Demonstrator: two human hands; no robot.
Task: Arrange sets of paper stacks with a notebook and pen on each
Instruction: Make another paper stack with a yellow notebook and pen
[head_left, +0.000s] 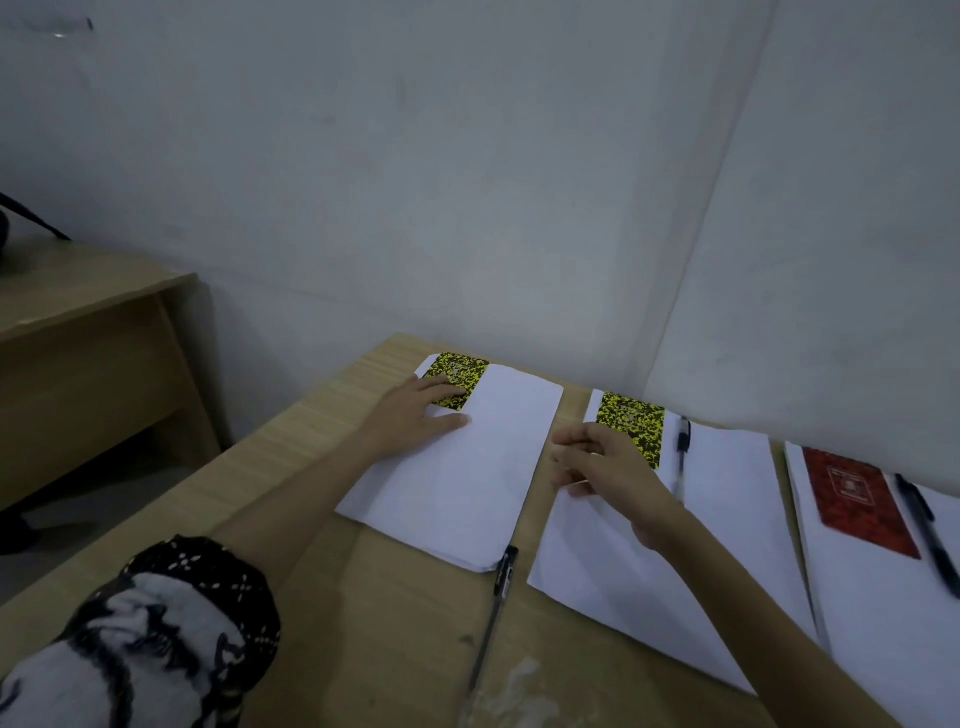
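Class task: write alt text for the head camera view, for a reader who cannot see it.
A person's left hand presses a yellow-black notebook on the leftmost of three white paper stacks on a wooden table; the right hand rests over the middle stack. The middle and right stacks each carry a notebook and pen, while a third pen lies on the table.

Bench (332, 447) carries three paper stacks in a row. Left stack (467, 467): yellow-black notebook (460, 376) at its 11 o'clock corner, left hand (415, 413) flat across notebook and paper, fingers spread. Pen (496, 603) lies on bare bench at its 5 o'clock corner. Middle stack (675, 582): yellow-black notebook (634, 426), pen (681, 457) beside, right hand (602, 467) loosely curled at its 10 o'clock edge. Right stack (893, 613): red notebook (857, 499) and pen (927, 535) on top.
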